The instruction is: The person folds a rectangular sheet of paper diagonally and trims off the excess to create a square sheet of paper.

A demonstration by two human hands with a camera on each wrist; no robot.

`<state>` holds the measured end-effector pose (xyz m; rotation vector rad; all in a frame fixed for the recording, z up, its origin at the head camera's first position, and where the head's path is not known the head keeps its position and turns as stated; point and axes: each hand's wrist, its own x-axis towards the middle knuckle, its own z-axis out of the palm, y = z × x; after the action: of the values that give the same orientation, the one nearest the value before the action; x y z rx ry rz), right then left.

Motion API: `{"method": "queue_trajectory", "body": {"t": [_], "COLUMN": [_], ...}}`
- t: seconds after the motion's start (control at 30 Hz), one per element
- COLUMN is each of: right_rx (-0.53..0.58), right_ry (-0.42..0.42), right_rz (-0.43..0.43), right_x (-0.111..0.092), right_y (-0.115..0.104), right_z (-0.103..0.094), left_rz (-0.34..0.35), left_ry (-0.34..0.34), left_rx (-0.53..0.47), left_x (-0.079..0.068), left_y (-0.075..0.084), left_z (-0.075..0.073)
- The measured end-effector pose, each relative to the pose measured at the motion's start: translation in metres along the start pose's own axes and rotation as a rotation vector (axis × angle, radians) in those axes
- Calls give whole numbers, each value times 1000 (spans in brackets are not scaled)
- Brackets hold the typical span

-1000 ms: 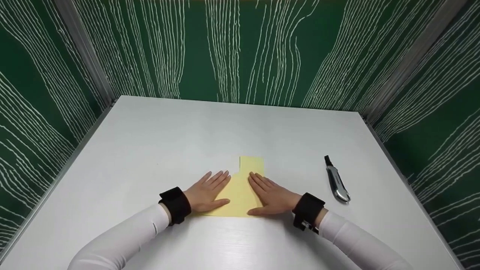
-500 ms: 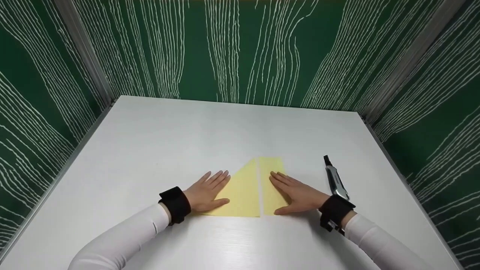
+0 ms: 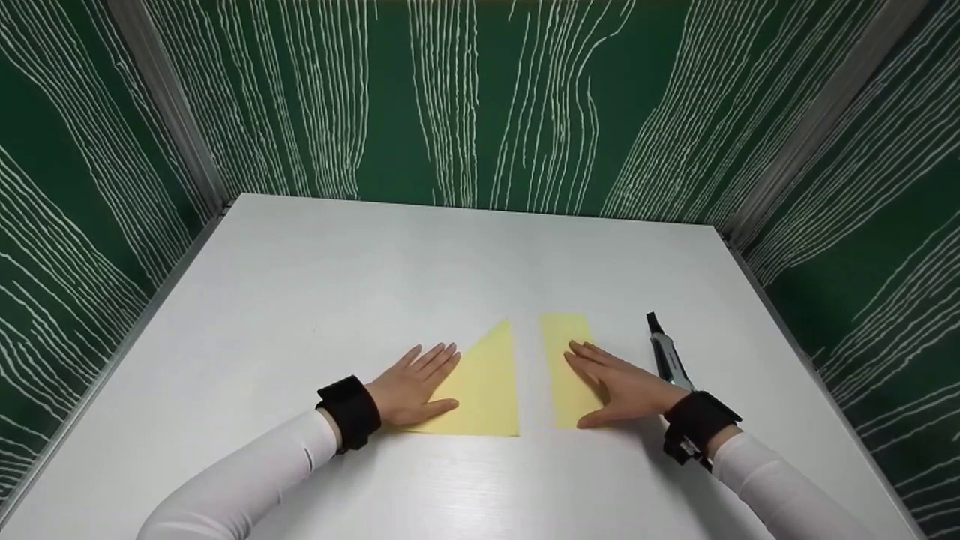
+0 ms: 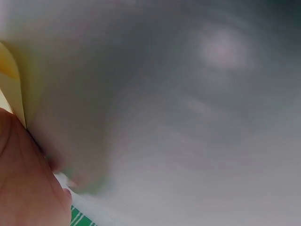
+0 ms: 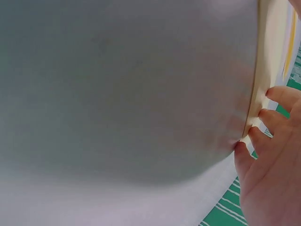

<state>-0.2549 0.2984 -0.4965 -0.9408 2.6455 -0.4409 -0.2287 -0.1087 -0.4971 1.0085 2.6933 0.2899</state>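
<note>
Two pieces of yellow paper lie flat on the white table, a strip of bare tabletop between them. The left piece of paper (image 3: 484,390) has a slanted upper left edge and a straight right edge. My left hand (image 3: 416,386) rests on its left part with fingers straight and thumb spread. On the narrow right piece of paper (image 3: 562,375), my right hand (image 3: 622,382) lies with its fingertips and thumb touching the surface. In the right wrist view, the fingertips (image 5: 263,113) meet the paper's edge. The left wrist view shows a paper edge curving up beside the hand.
A silver and black utility knife (image 3: 670,356) lies right of the papers, partly hidden behind the right wrist and its black strap (image 3: 701,424). Green walls with white lines (image 3: 517,97) enclose the white table (image 3: 375,262) at the back and sides.
The right hand has slid to the right, taking the narrow paper with it, so the two pieces are now apart. The left hand has stayed in place on the left piece.
</note>
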Motion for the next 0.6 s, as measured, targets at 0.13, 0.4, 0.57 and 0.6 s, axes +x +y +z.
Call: {"method": "queue_trajectory", "body": {"t": [0.13,0.4,0.57,0.6], "right_rx": [4,-1,-27,-38], "right_ry": [16,18,54,64], "right_rz": [1,28,20,15], "right_x": [-1,-2,0,1], "right_y": [2,-4,-7,-8], "right_z": [1,-2,0,0], "left_rz": [0,8,9,6], "left_ry": [-2,10,20,21], "left_rx": [-7,-18,-20,-20], "left_x": [-1,0,2,2], "left_y": [1,-2,-5,-6], "left_z": [-1,3,7,8]}}
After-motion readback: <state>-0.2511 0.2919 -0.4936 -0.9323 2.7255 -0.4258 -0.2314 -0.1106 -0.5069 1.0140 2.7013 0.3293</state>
